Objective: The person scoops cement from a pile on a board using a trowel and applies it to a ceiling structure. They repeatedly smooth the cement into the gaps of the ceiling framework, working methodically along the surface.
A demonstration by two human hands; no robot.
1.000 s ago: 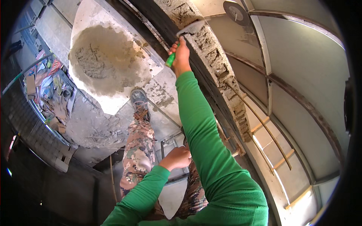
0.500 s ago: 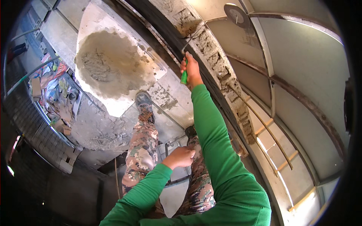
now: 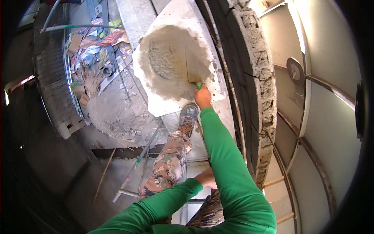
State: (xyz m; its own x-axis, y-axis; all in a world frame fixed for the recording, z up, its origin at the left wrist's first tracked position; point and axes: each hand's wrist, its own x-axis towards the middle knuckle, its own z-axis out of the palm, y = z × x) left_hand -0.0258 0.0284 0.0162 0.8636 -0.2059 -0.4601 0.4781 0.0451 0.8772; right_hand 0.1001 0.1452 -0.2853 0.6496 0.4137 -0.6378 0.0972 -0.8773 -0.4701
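My right hand [image 3: 203,97] is closed round the green handle of a trowel [image 3: 196,68]. The trowel's flat blade lies at the right side of a heap of wet grey mortar [image 3: 165,58]. Beneath the mortar is a white board [image 3: 156,105], its near corner close to my boot [image 3: 189,113]. My left hand [image 3: 206,178] rests low, near my thigh; my right sleeve covers its fingers, so their state is hidden.
A rough block wall [image 3: 265,78] runs along the right, with pale panels [image 3: 327,113] beyond it. Scaffold pipes [image 3: 136,163] stand below my legs. Rubble [image 3: 117,117] and mixed rubbish [image 3: 93,58] lie lower down at the left.
My right hand has brought the trowel from the wall top down to the mortar. My view has swung right, and my left hand has slipped partly behind my right arm.
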